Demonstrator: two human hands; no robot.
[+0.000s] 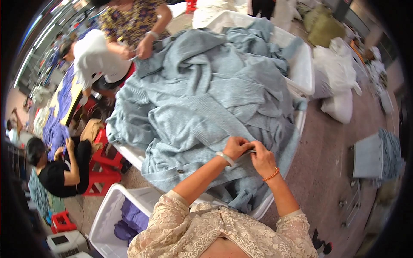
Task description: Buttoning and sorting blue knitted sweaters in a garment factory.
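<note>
A large heap of light blue knitted garments (pixel 193 99) fills a white plastic tub (pixel 130 158) in front of me. My left hand (pixel 235 148), a pale bangle at its wrist, is closed with the fingertips pinching a fold of a knitted garment (pixel 248 164). Touching it is my right hand (pixel 262 160), with an orange beaded bracelet, also closed in a pinch on that garment. What exactly lies between the fingertips is too small to make out. A dark button (pixel 180 171) shows on the knit left of my left forearm.
Across the heap a person in a patterned top (pixel 133 23) handles the knitwear. Purple garments lie in a white bin (pixel 107 215) at lower left, near red stools (pixel 101 174). White sacks (pixel 337 73) and a wheeled cart (pixel 373 155) stand right. Other people sit at left.
</note>
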